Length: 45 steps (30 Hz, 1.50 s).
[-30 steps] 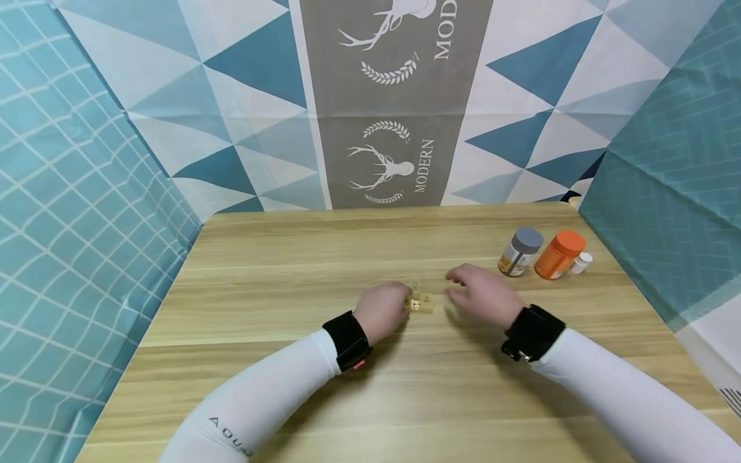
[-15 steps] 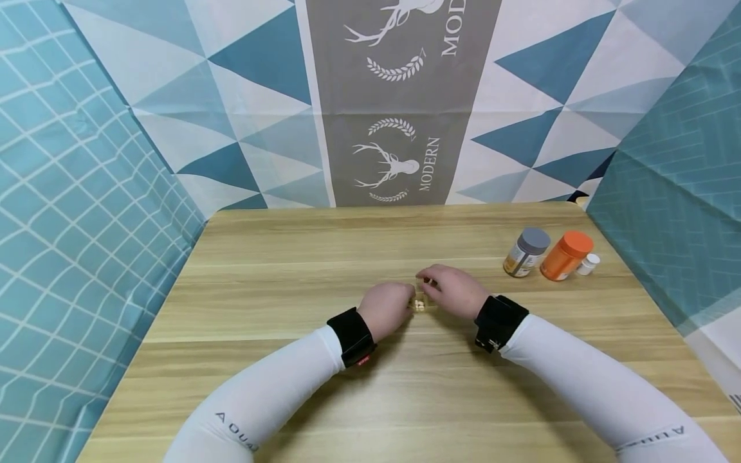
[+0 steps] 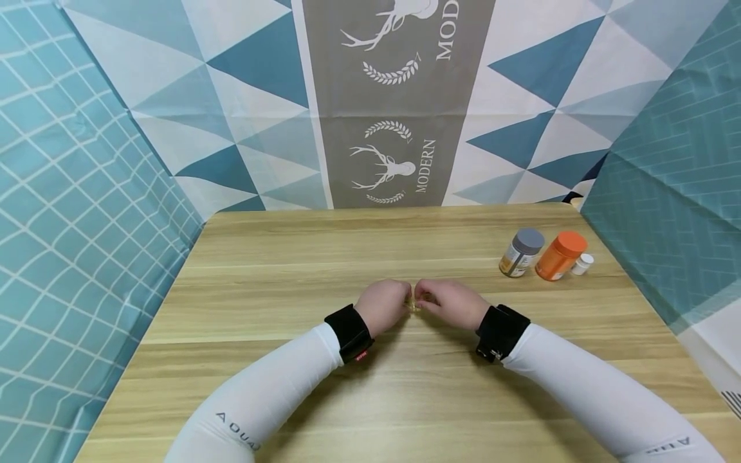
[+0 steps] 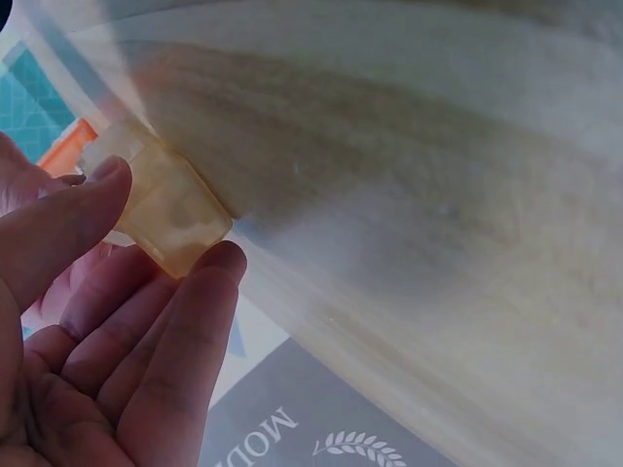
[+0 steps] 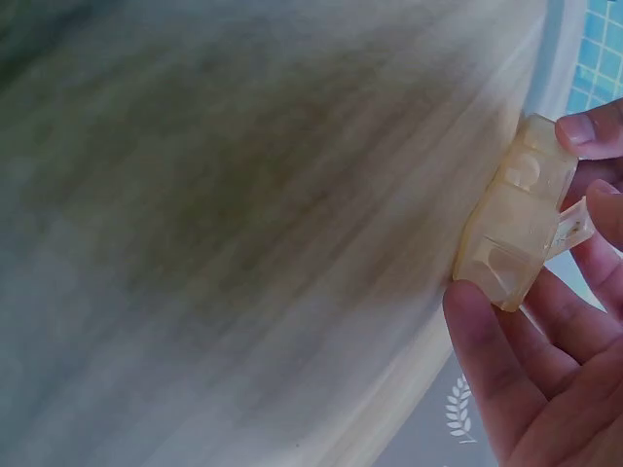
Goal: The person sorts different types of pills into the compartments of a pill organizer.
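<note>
A small translucent yellow pill box (image 3: 413,305) is held between the two hands over the middle of the table. My left hand (image 3: 383,307) pinches it between thumb and fingers, as the left wrist view shows with the pill box (image 4: 180,209). My right hand (image 3: 453,303) grips the other end. In the right wrist view, a lid flap (image 5: 572,229) of the pill box (image 5: 511,224) stands raised by the right thumb, and a right fingertip touches the box's lower end. From the head view, fingers hide most of the box, and its contents cannot be made out.
At the table's back right stand a grey-capped bottle (image 3: 521,252), an orange bottle (image 3: 560,256) and a small white bottle (image 3: 582,263). The wooden table (image 3: 278,257) is bordered by patterned cloth (image 3: 260,116) at the back and sides.
My right hand has moved left from beside the pill box and taken hold of it. White pieces visible inside the box earlier are now hidden. The left hand keeps its hold.
</note>
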### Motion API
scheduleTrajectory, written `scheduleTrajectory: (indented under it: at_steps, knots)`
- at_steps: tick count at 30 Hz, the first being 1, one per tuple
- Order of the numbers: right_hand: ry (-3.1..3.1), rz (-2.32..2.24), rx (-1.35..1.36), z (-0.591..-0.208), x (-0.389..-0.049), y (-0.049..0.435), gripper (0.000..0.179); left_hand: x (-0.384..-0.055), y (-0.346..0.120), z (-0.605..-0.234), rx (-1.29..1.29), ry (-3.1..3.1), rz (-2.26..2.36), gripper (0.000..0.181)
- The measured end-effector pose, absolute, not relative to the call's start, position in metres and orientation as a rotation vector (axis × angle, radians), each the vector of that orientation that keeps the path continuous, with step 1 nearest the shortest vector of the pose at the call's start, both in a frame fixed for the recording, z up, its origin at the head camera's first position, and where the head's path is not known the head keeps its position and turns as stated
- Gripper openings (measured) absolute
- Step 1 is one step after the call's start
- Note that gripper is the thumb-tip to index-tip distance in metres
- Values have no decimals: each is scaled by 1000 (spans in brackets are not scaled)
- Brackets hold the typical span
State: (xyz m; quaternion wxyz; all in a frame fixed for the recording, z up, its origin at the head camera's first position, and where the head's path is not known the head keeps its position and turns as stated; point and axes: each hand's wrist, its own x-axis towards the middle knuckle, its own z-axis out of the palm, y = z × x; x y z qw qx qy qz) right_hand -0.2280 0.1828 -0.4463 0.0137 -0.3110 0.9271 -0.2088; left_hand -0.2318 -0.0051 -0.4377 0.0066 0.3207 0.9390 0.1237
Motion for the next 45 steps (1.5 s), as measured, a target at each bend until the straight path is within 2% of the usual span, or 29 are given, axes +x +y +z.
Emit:
scheduleTrajectory:
  at_steps: [19,26,28,34,40,45]
  knots:
    - [2872,-654,-925,-444,-227,179,19,-232,-3,-435,1021,2951,347,11]
    - [2862,-580,-898,-445,-226,189,41,-232,-3,-434,1003,2914,341,12]
    - [2858,-561,-865,-445,-226,193,43,-232,-2,-433,974,2892,340,16]
    - [2875,-540,-858,-444,-226,202,42,-231,6,-430,919,2891,301,45]
    - [2930,-507,-905,-445,-224,202,39,-232,17,-435,965,2894,242,17]
    - [2955,-494,-934,-447,-222,201,36,-234,21,-435,984,2887,236,16]
